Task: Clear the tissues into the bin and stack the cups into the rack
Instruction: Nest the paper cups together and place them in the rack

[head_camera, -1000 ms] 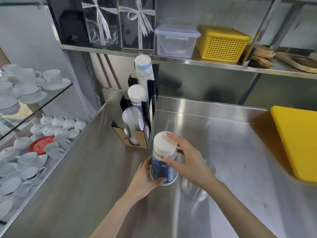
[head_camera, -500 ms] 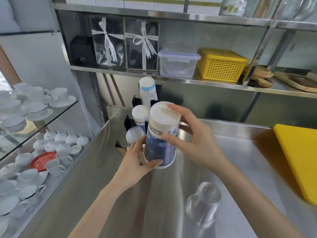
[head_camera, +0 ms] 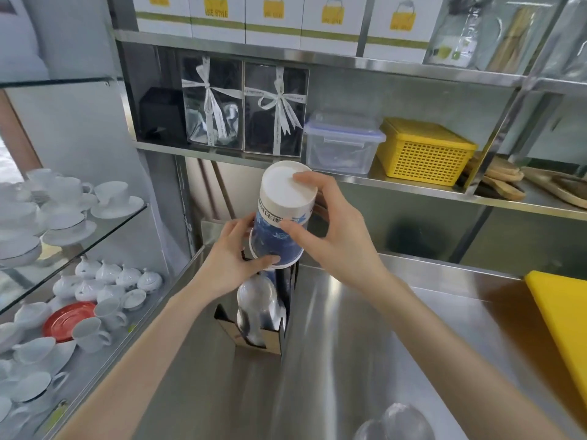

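Gripped at frame centre: inverted blue-and-white paper cup, base up. Right hand curled round upper wall, forefinger on white base. Left hand pinching lower rim. Directly below: black cup rack holding stacked clear plastic cups. Beneath: steel counter. Bottom edge: loose clear cups. Right edge: yellow board. Left: white teacups on glass shelves.

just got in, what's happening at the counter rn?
A person holds an upside-down blue paper cup in both hands, left hand near its rim, right hand near its white base, raised over the black cup rack on the steel counter. Clear plastic cups already sit in the rack's front slot. More clear cups wait at the near edge.
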A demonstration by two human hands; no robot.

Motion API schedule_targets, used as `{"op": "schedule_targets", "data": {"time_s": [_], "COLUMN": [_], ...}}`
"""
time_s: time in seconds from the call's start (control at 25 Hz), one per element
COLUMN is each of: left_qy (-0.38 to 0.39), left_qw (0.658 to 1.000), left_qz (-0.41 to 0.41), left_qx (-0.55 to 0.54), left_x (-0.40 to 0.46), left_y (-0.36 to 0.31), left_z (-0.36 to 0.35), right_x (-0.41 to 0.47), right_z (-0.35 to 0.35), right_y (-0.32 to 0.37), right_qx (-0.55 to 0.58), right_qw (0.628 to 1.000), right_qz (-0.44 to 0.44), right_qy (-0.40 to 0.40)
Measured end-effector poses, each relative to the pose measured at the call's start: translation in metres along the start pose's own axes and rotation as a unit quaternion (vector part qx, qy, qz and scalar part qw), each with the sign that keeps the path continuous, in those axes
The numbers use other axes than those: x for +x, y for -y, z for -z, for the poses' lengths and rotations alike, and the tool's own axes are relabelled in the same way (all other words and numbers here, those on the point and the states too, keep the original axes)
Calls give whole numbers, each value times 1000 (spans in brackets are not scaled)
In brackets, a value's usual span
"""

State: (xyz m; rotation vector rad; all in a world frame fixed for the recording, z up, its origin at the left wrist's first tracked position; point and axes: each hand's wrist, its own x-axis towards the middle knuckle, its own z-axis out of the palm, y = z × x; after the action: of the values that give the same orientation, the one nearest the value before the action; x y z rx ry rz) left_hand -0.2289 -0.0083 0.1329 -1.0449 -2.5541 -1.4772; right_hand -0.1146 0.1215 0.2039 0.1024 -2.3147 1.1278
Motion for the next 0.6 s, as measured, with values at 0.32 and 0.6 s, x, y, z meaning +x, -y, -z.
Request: {"op": "schedule_targets", "data": {"time_s": [0.32,0.6], "left_qy": [4,14], "left_qw": [1000,999], "left_qz": [23,31], "left_qx": [5,35], "left_x": [33,33], "left_y": [28,40], "left_z": [-2,-6], "right_x": [40,46], "right_z": [-19,-21], "right_y": [-28,-36], "right_qx": [13,8], "right_qw": [1000,999], "right_qz": [-14,-25], "right_qy": [8,37]}}
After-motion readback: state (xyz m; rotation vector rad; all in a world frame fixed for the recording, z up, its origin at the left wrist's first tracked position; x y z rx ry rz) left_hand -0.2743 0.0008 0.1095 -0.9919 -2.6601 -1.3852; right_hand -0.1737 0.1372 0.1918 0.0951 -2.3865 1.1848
